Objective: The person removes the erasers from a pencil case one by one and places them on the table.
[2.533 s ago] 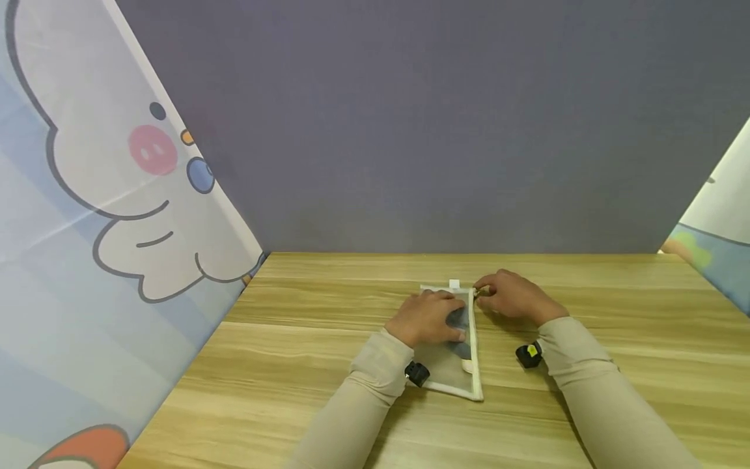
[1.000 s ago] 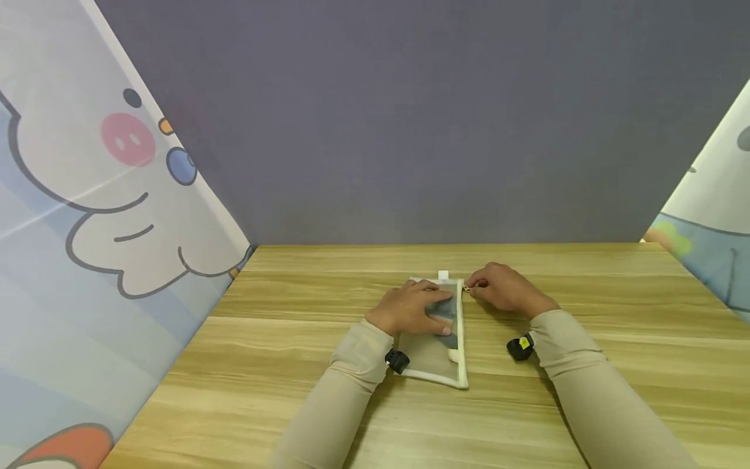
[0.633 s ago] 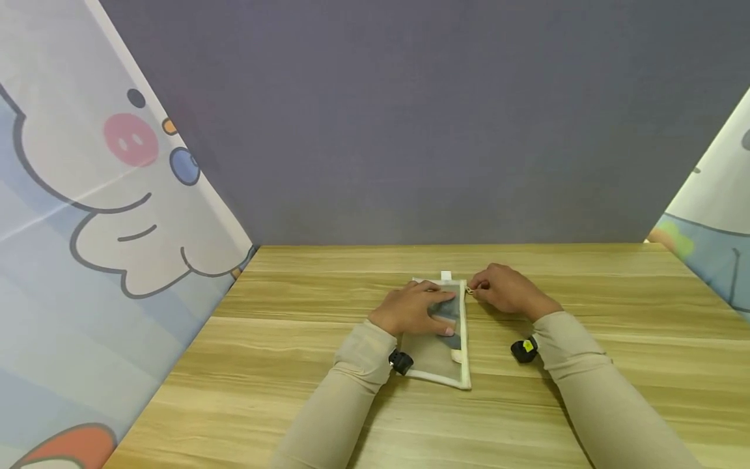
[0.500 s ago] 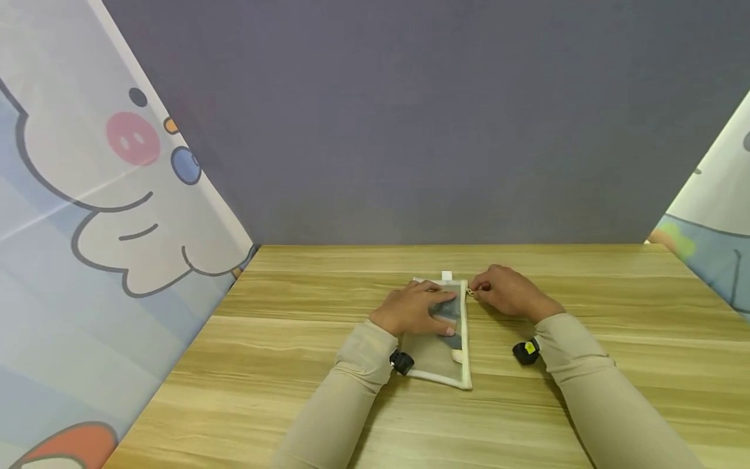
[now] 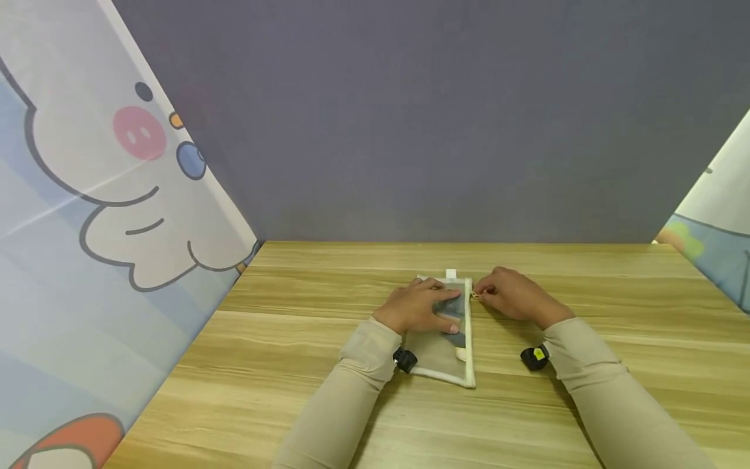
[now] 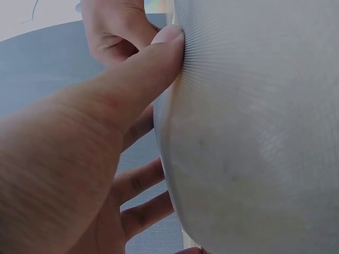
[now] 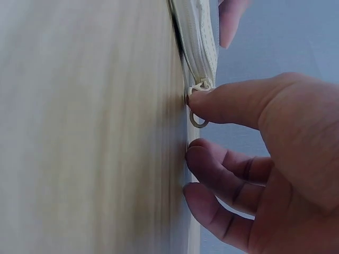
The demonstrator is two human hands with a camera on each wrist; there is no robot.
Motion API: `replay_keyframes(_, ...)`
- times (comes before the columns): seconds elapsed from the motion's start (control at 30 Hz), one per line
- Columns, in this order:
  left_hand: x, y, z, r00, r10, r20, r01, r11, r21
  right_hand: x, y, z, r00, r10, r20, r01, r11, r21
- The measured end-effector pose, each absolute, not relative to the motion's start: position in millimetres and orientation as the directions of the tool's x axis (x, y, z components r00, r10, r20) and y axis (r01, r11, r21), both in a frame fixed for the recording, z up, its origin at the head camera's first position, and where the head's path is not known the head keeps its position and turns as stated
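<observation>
A see-through mesh zipper pouch (image 5: pixel 433 352) with white trim lies flat on the table, a dark grey-blue item (image 5: pixel 459 340) and a small cream piece (image 5: pixel 461 354) showing through it. My left hand (image 5: pixel 417 306) rests on its upper part, fingers spread; in the left wrist view the left thumb (image 6: pixel 164 50) presses the mesh. At the pouch's far right corner, my right hand (image 5: pixel 514 296) pinches the zipper pull (image 7: pixel 199 123). The right wrist view shows the pull's ring under the thumb, with the zipper (image 7: pixel 197 50) running away along the edge. My left palm covers part of the contents.
The wood-grain table (image 5: pixel 281 365) extends around the pouch on all sides. A grey panel (image 5: pixel 410 117) stands behind it, and a cartoon-printed cloth (image 5: pixel 70 260) hangs at the left. A white tag (image 5: pixel 450 273) sticks out from the pouch's far edge.
The right hand has drawn the zipper pull a short way from the corner toward me along the right edge. The left hand stays on the pouch. The head view has shifted slightly.
</observation>
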State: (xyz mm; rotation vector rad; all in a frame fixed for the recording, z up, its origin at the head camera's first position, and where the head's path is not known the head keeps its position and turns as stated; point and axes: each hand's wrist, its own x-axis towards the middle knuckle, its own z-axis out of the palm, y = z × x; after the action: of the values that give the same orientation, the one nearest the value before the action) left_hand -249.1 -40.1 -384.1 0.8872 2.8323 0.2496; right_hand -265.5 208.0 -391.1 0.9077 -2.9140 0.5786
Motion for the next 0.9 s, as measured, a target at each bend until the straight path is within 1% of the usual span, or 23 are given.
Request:
replay_keyframes(0.43,-250.5,-42.5,-384.9,-0.815,0.572,-0.086,0.548,0.811,0.205,-262.9,208.6,-392.4,-0.811,-0.557,0.178,-0.581,0.733,-0.352)
replay_keyframes(0.73,-249.2,-40.7,-384.2,-0.817,0.570,-0.089,0.541,0.811,0.223,-259.2,208.4,-391.9,-0.807,-0.568,0.164,-0.585,0.731,-0.351)
replay_keyframes(0.9,-248.8,-39.0,-385.4,-0.818,0.569,-0.084,0.539,0.810,0.233,-255.5,207.6,-390.3,-0.816,-0.563,0.131,-0.568,0.742,-0.356)
